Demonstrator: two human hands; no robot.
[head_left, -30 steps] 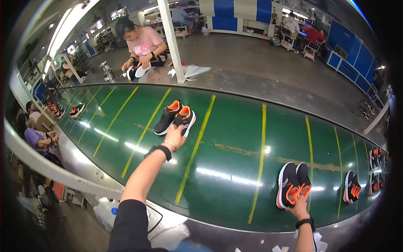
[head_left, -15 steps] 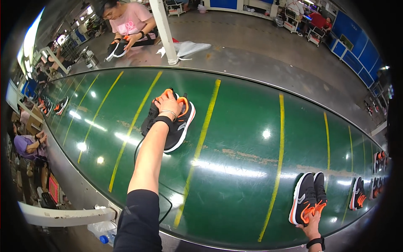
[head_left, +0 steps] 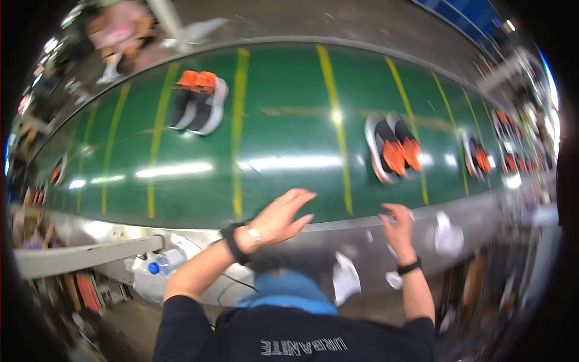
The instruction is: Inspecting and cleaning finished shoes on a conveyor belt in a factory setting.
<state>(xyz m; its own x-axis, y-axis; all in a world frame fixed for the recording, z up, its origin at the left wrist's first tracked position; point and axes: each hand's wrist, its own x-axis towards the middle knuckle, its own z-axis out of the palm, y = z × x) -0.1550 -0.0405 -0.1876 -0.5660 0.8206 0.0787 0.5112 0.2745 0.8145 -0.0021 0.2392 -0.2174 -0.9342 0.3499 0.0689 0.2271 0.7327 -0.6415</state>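
My left hand [head_left: 278,220] is over the near edge of a green conveyor belt [head_left: 289,202], fingers stretched and thumb apart, holding nothing. To its right my right hand [head_left: 398,230] hovers above the metal ledge, thumb and fingers apart and nothing between them. The shoes nearest my right hand are a black sneaker pair [head_left: 393,151] with orange openings and white soles, lying on the belt beyond it. Another black-and-orange sneaker pair [head_left: 199,104] lies farther left, near the belt's far side. Both pairs are apart from my hands. The picture is blurred by motion.
Further sneakers [head_left: 476,158] lie on the belt at right, and one sneaker [head_left: 59,169] at far left. Along the near metal ledge [head_left: 313,244] are white scraps [head_left: 345,279] and a bottle [head_left: 169,260] with a blue cap. A person [head_left: 120,30] sits across the belt.
Both hands have let go of the sneakers they touched and drawn back toward my body. The view has tipped downward, showing my torso and the near ledge.
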